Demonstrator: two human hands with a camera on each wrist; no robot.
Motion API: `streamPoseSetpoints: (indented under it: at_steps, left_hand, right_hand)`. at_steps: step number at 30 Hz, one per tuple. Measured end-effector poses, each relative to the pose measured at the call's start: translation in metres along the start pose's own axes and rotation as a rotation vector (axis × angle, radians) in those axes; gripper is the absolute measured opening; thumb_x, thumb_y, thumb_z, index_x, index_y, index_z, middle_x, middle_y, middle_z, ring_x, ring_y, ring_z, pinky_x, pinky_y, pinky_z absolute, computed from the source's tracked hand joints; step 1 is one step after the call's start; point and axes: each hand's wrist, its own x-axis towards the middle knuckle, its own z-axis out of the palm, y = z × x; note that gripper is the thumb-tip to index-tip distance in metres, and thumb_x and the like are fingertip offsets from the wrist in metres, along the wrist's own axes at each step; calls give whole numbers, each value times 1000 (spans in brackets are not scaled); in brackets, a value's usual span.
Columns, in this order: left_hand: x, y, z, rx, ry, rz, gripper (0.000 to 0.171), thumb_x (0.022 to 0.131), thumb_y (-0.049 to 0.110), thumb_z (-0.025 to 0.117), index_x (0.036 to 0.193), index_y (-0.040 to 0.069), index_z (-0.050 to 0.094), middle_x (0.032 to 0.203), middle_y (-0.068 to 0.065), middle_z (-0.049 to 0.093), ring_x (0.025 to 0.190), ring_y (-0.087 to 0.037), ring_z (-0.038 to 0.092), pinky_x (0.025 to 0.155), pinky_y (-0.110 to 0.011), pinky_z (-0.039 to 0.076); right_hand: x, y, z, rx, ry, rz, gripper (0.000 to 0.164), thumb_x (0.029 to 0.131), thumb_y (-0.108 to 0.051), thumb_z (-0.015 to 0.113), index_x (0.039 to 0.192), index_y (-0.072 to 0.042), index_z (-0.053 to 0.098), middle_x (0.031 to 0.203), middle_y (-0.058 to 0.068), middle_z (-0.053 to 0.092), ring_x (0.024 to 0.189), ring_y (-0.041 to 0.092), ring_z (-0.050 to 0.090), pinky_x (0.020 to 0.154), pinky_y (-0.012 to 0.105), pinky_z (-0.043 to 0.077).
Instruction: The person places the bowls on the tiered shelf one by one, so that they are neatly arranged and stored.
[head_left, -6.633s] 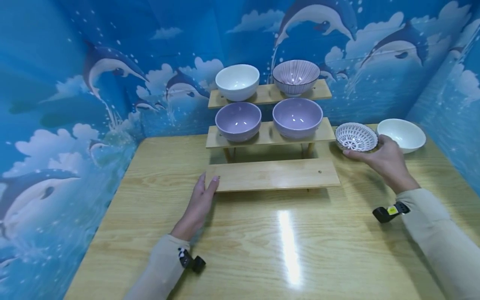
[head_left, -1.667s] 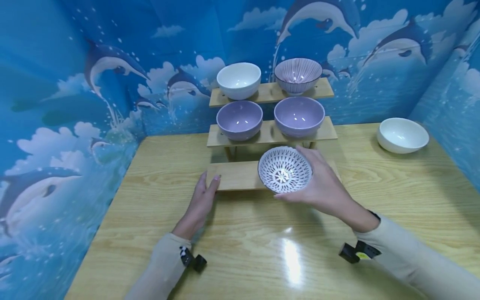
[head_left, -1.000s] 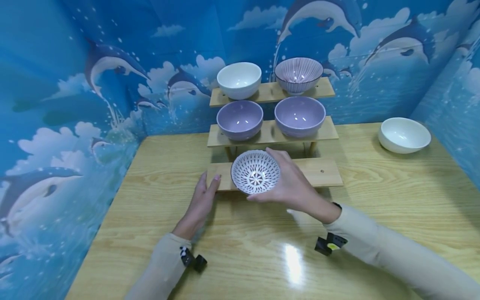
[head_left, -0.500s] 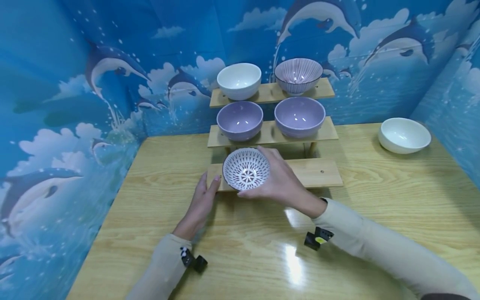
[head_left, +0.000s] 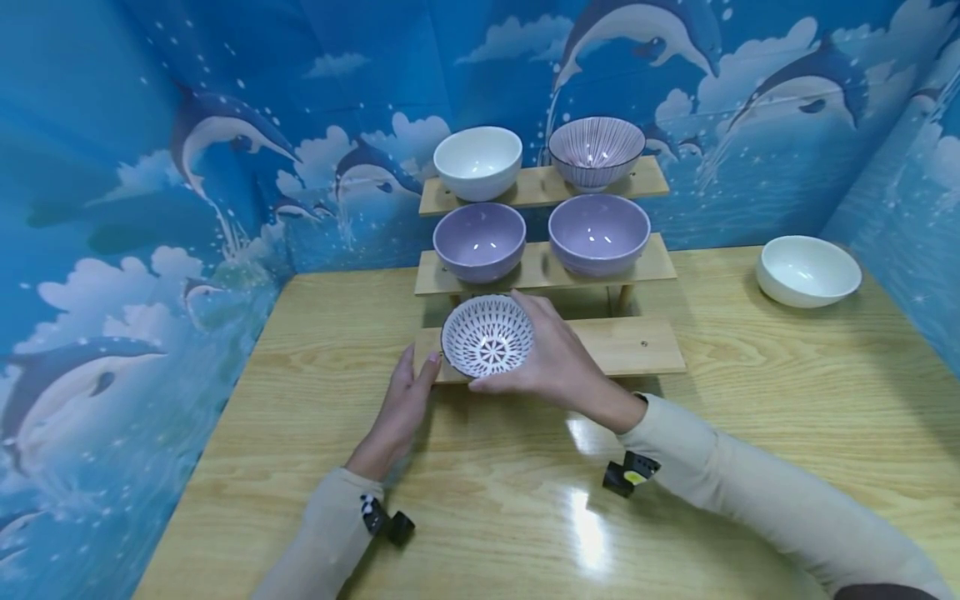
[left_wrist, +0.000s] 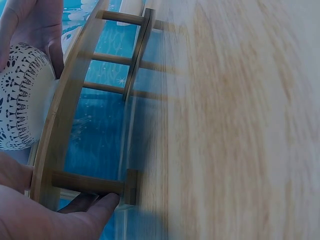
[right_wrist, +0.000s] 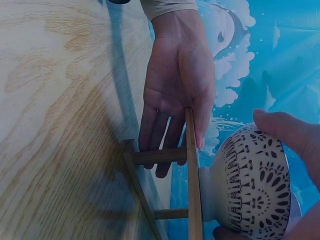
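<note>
My right hand (head_left: 555,354) grips a small white bowl (head_left: 487,336) with a dark petal pattern, thumb and fingers on opposite sides of its rim. The bowl is over the left part of the lowest board (head_left: 630,346) of a three-tier wooden display rack. In the right wrist view the bowl's foot (right_wrist: 206,192) appears to meet the board. My left hand (head_left: 397,408) holds that board's left end, thumb on top; the right wrist view shows its fingers (right_wrist: 160,132) reaching underneath. The left wrist view shows the patterned bowl (left_wrist: 20,100) beside the board's edge.
Two purple bowls (head_left: 480,242) (head_left: 599,234) stand on the middle tier. A white bowl (head_left: 477,163) and a striped bowl (head_left: 597,152) occupy the top one. Another white bowl (head_left: 807,271) sits at the table's far right. Dolphin-printed cloth (head_left: 360,67) encloses the back and sides.
My right hand has carried the patterned bowl from beside the white bowl at right to the lowest board's left part, shifting only slightly left lately. The left hand keeps its place.
</note>
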Motion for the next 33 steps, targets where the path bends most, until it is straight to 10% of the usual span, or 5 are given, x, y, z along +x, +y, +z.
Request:
streamPoseSetpoints:
  at_steps: [16,33]
  left_hand:
    - [1,-4,0,-5,4,12,78,107,48,42,163,8,7,169,-10,5,155,-29,-1,125,-52,2]
    - [1,-2,1,-24,-7,51,72,108,44,42,163,9,12,168,-9,15,155,-27,6,125,-49,5]
  right_hand:
    - [-7,-1,-10,-26,-22,-48,124,57,-43,100,155,-5,35,146,15,45,129,30,49,106,51,47]
    - [-50,6,-56,43,-39,110,124,68,-42,95,161,-6,21,159,19,30,133,44,49,103,48,50]
